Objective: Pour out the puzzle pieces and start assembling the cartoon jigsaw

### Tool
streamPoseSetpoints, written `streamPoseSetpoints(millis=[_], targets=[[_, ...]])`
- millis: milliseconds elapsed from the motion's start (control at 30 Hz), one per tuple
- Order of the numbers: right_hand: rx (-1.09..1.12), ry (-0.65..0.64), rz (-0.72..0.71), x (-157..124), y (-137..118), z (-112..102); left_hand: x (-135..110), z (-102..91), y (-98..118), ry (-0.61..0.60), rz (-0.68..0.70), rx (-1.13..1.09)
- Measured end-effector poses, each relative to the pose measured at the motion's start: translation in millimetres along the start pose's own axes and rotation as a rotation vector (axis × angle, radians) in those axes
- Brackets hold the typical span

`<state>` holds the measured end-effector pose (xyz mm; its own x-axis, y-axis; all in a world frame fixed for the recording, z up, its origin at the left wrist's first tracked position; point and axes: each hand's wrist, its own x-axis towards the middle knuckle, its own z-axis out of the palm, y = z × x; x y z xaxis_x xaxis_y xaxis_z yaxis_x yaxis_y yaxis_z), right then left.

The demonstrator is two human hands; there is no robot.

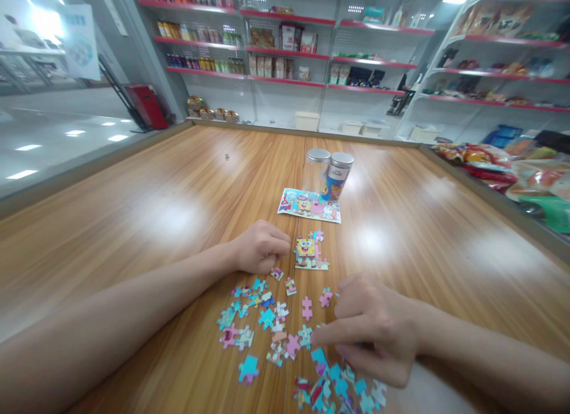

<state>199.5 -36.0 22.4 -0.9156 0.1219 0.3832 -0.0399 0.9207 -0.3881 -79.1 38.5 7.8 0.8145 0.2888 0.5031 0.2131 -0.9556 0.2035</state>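
Note:
My left hand point(262, 246) rests on the table with its fingers curled in; whatever they may hold is hidden. It lies just left of a partly joined jigsaw puzzle point(307, 250) with a yellow cartoon face, and a loose piece point(276, 274) sits by its thumb. My right hand point(374, 325) hovers low over the loose pieces, index finger stretched out. That fingertip is at a light blue puzzle piece point(305, 337); the finger and thumb are apart. A pink piece point(307, 307) lies between the hands. More turquoise pieces point(338, 381) lie below my right hand, partly covered by it.
Beyond the puzzle lies a printed picture card point(289, 203). A clear jar point(315, 173) and a blue labelled can point(339, 179) stand at its far edge. Snack bags point(481, 164) flank the wooden table point(214, 200) on the right. Stocked shelves point(285, 51) line the back.

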Motion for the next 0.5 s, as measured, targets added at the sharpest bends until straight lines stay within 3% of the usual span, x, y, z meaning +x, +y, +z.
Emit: streamPoseSetpoints(millis=[200,400,500], targets=[[0.018,0.004,-0.02,2,0,1,2,-0.4,10,-0.008,0.044,0.05],[0.031,0.136,0.034,-4,16,-7,15,2.5,45,-0.077,0.339,0.136],[0.075,0.156,0.104,-7,22,-12,14,3.6,43,-0.095,0.309,0.173]])
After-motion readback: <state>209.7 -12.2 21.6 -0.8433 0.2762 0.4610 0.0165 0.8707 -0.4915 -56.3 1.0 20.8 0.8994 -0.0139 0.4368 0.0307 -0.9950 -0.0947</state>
